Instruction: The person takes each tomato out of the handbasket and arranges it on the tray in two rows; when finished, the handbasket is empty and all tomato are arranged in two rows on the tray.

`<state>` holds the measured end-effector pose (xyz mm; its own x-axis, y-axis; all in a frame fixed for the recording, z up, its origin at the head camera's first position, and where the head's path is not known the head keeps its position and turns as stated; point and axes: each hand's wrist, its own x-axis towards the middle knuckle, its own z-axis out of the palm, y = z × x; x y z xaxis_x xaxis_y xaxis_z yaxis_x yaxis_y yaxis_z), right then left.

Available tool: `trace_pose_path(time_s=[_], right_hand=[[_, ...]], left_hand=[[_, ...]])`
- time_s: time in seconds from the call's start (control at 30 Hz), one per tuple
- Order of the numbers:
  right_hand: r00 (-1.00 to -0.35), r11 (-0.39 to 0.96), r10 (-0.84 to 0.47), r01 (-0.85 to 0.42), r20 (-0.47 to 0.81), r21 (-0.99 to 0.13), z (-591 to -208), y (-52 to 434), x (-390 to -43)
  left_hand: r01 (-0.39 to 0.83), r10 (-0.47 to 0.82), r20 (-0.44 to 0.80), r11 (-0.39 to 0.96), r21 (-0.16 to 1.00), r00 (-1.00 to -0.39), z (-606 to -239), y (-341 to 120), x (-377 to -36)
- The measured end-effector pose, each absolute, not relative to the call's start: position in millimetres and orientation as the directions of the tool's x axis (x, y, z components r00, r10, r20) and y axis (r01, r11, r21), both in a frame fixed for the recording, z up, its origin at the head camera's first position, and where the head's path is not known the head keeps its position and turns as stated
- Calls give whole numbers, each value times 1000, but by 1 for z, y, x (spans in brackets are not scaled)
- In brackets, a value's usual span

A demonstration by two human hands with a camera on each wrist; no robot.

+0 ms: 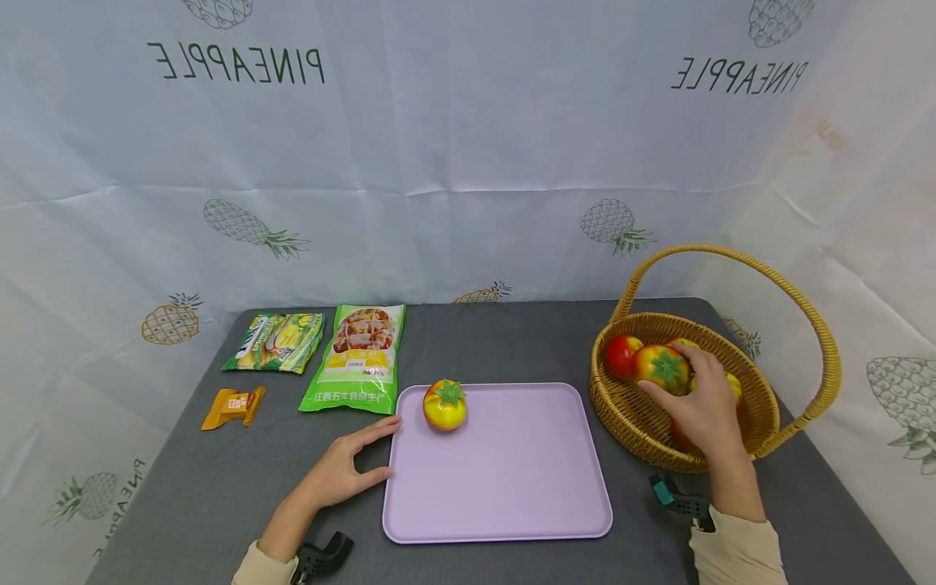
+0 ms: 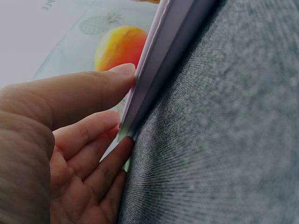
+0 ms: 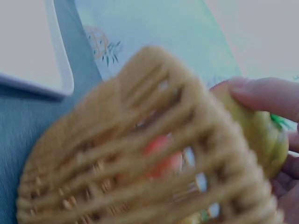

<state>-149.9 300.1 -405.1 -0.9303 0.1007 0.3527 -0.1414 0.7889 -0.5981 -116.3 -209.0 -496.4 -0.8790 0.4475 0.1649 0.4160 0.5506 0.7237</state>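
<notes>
My right hand (image 1: 705,398) grips a red-and-yellow tomato (image 1: 661,368) with a green star-shaped top, over the wicker basket (image 1: 610,414). In the right wrist view, the thumb lies across the held tomato (image 3: 254,126) beside the woven wall. Other red and yellow fruit, such as the red one (image 1: 621,356), sits in the basket, partly hidden by the hand. My left hand (image 1: 340,471) rests at the left edge of the lilac tray (image 1: 504,487), thumb and fingers spread along its rim. Another tomato (image 1: 444,406) lies at the tray's upper left.
Behind my left hand lie a green-and-white food bag (image 1: 354,361), a green-and-yellow packet (image 1: 279,343) and a small orange-wrapped snack (image 1: 232,408). The basket's tall handle (image 1: 822,341) arches over its right side. A pineapple-print cloth (image 1: 439,146) hangs behind the dark table (image 1: 504,341).
</notes>
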Motion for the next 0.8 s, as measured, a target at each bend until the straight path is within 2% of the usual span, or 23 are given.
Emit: trace_pose_path(time_s=[0.27,0.53,0.8], right_hand=[[-944,680,78,-184,320,-709,-400,273,-146],[-918,671,-33,-313,395,-673,-412,240,-147],[-920,625,-152,-372,361,-686,-421,209,-149]], left_hand=[[426,451,172,552,717,-876,-496,-209,-116],[463,468,204,547,698,-860,-499,-211,-116],[474,477,213,536,699,-853,-497,-211,-117]])
